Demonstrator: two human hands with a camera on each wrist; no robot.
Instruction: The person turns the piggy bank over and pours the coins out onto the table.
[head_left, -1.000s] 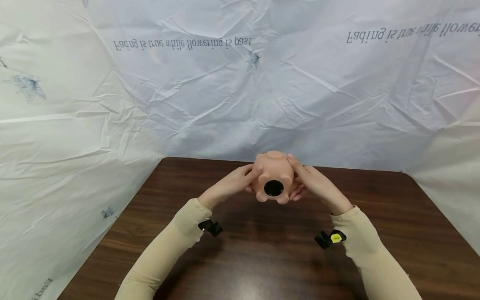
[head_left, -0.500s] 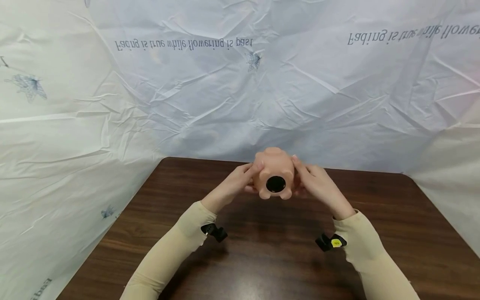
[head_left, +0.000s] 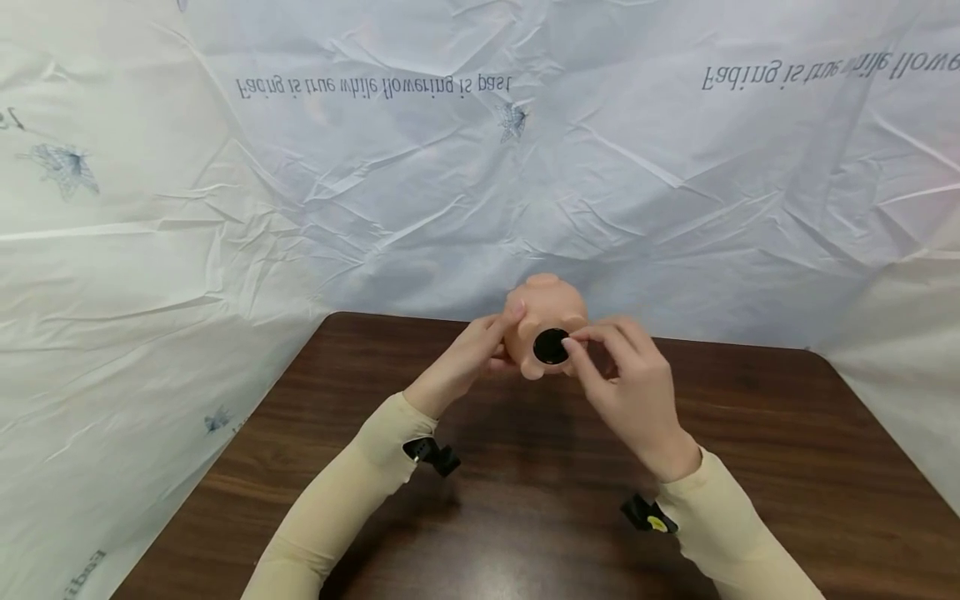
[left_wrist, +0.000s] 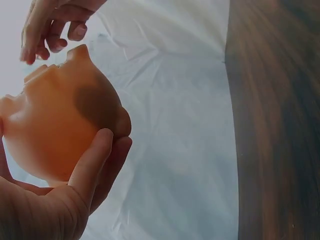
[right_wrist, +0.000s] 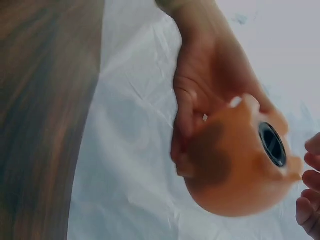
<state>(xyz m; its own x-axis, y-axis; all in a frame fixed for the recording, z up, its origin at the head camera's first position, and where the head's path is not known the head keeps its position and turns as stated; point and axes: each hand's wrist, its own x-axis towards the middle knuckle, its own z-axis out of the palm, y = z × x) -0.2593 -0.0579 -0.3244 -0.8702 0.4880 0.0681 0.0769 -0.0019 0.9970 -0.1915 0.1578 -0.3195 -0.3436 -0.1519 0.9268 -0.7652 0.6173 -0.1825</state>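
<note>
A pinkish-orange piggy bank [head_left: 546, 302] is held up over the far part of the table, its stubby feet facing the head camera. Between the feet sits a round black stopper [head_left: 550, 347], also visible in the right wrist view as a dark disc [right_wrist: 272, 144]. My left hand [head_left: 461, 358] grips the bank's left side, with the thumb [left_wrist: 95, 157] on its surface in the left wrist view. Thumb and forefinger of my right hand [head_left: 637, 392] overlap the stopper's edge in the head view. Both wrist views show those fingers loosely bent and a little apart from the bank.
Below is a dark brown wooden table [head_left: 510, 500]. A wrinkled white sheet [head_left: 420, 192] with printed lettering and butterflies hangs behind and at both sides. Each sleeved wrist carries a black camera mount [head_left: 433, 457].
My right hand has let go of the piggy bank's right side and come round in front, fingertips near the stopper. The left hand still holds the bank, which has risen slightly in view.
</note>
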